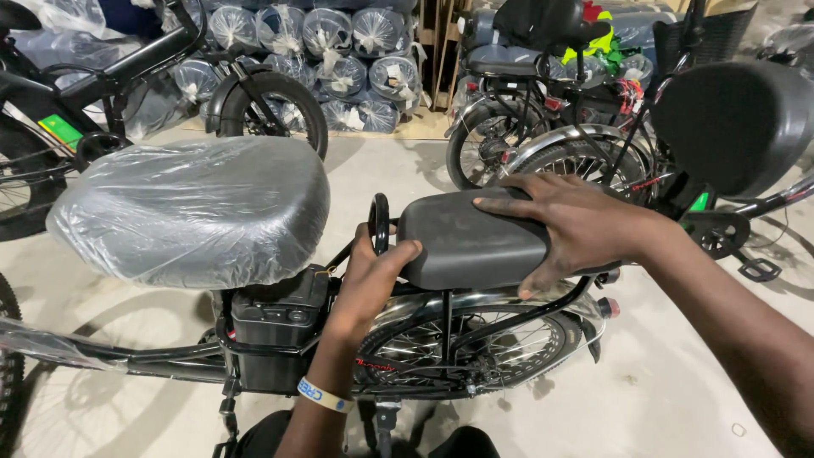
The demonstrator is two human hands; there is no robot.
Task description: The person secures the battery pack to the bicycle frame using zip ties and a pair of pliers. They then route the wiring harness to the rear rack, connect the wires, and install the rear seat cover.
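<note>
1. The setting is a storage space with a pale concrete floor [661, 382]; plastic-wrapped rolls [339, 59] are stacked along the back, and other parked bicycles [543, 127] stand around.
2. In the middle stands a black bicycle whose main saddle [195, 208] is large and wrapped in clear plastic film.
3. Just behind that saddle, above the rear wheel [475, 348] and its shiny mudguard, sits a smaller black padded rear seat [466, 242].
4. The right hand [577, 229] lies flat on top of the rear seat, fingers spread across its far edge, thumb down along the near side; it presses on the pad rather than closing round it.
5. The left hand [369, 276] clasps the front end of the rear seat, thumb on top of the pad, the fingers curled round by the black metal loop [379, 222] between the two seats.
6. A wristband [324, 395] circles the left wrist.
7. A black battery box [275, 322] sits under the main saddle, just beside the left forearm.
</note>
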